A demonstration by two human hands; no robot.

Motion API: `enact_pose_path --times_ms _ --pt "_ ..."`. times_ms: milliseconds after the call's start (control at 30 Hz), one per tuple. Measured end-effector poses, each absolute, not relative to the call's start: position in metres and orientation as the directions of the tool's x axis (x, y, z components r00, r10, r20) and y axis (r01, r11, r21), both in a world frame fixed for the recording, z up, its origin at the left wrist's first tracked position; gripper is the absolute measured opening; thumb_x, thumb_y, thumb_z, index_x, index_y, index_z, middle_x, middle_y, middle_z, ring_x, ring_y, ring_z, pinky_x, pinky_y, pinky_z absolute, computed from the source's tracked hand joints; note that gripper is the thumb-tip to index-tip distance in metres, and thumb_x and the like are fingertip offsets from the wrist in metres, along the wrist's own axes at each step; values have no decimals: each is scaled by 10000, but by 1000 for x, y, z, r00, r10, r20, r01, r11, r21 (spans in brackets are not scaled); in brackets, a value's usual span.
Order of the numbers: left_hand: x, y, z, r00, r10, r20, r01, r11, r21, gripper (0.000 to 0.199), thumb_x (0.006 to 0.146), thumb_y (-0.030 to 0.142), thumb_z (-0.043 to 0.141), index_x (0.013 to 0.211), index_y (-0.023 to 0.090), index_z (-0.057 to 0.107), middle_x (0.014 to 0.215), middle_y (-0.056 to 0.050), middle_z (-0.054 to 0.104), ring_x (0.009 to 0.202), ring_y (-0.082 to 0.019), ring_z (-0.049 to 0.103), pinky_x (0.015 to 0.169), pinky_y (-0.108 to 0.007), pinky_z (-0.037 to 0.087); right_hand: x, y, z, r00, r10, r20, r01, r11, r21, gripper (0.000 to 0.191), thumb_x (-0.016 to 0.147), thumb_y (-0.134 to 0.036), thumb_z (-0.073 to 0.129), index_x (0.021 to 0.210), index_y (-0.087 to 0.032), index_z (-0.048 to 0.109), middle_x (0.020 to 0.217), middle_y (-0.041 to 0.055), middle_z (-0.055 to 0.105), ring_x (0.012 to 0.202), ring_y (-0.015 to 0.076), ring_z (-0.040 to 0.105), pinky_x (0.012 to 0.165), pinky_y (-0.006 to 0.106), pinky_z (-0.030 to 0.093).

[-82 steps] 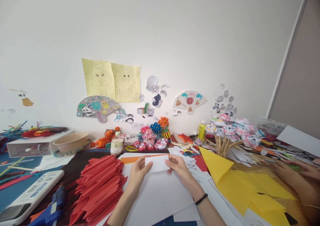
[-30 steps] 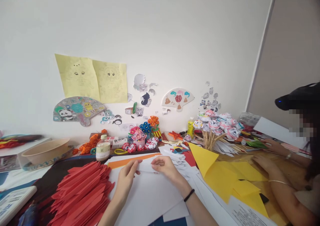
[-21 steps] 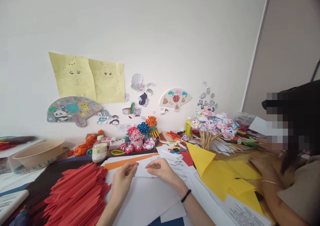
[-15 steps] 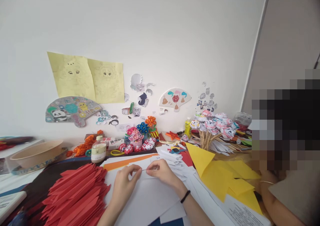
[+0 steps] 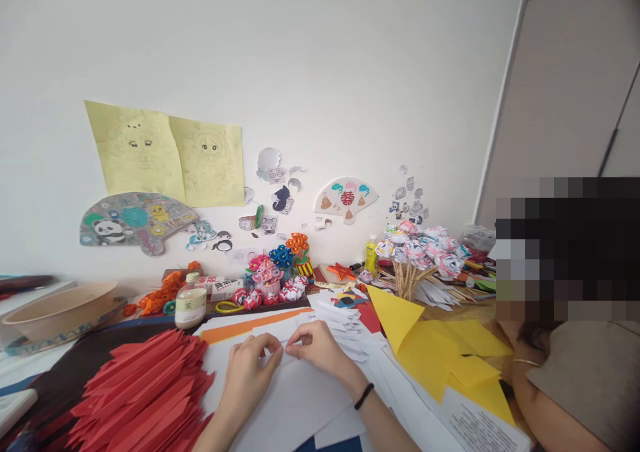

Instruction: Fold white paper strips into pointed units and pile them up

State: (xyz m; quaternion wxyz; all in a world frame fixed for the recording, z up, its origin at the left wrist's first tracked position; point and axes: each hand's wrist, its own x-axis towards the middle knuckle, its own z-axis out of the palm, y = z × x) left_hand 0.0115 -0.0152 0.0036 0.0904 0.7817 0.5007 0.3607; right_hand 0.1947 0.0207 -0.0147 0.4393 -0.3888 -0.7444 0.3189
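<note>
Both hands are at the centre, over white paper sheets (image 5: 300, 399). My left hand (image 5: 253, 365) is pinched, thumb against fingers, on a small white piece that barely shows against the sheets. Close to its right, my right hand (image 5: 320, 349) pinches too, its fingertips almost touching the left ones. A black band circles my right wrist. Folded red paper strips (image 5: 145, 392) lie in a big pile left of my left hand. Folded white strips (image 5: 345, 329) are stacked just beyond my right hand.
Yellow sheets (image 5: 435, 352) lie on the right, near a person's arm (image 5: 535, 385). At the back stand a bottle (image 5: 191, 302), small craft flowers (image 5: 267, 272) and white paper flowers on sticks (image 5: 420, 252). A beige basin (image 5: 60, 309) sits on the left.
The fingertips of my two hands have come closer together. The whole view has shifted slightly, with most things now a little further left.
</note>
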Motion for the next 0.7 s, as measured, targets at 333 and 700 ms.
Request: enact_pose_path --times_ms 333,700 --pt "16 -20 3 272 856 439 739 -478 475 192 854 331 448 796 224 596 805 -16 667 715 -191 570 788 -358 383 194 20 -12 -335 847 412 277 507 -816 160 674 -319 751 740 -173 751 645 22 665 574 132 546 509 210 394" --pt "17 -19 5 249 830 499 656 -524 543 206 790 373 517 727 215 632 706 -16 668 619 -172 573 659 -293 447 196 17 -11 -358 848 391 255 492 -832 193 666 -344 760 726 -162 743 628 16 658 579 130 552 520 209 393"
